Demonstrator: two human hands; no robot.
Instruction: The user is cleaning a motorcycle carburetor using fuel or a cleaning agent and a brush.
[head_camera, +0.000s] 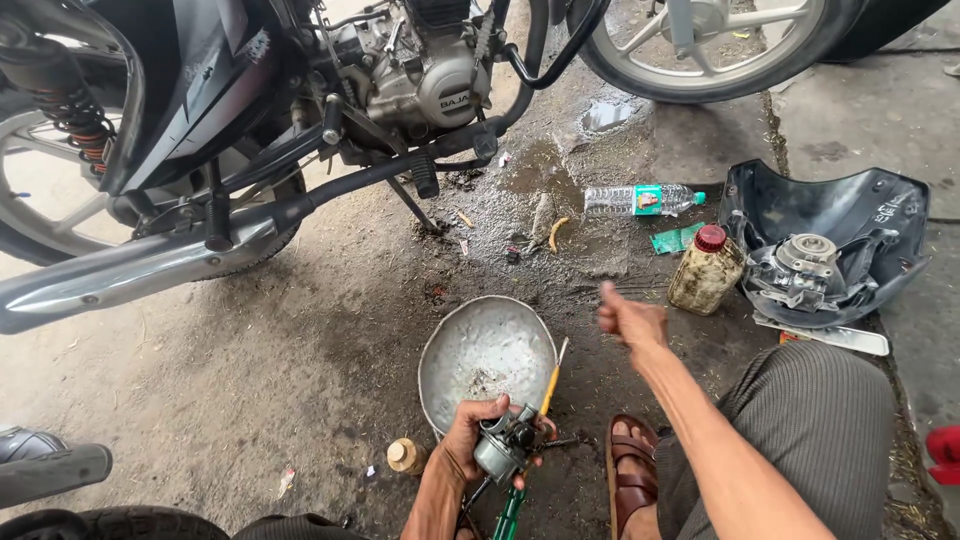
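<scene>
Both forearms are bare, with no sleeves, watch or bands showing. The left hand (480, 435) and right hand (630, 322) wear no gloves or rings and look smudged with grime. The trousers (810, 430) are dark grey-brown with fine lengthwise ribbing. On one foot is a brown leather sandal (632, 470) with broad straps.

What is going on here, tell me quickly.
A person squats on the ground beside a motorcycle. Their left hand holds a small metal carburettor near a dented metal bowl. Their right hand is raised and holds nothing, between the bowl and a grimy red-capped bottle.
</scene>
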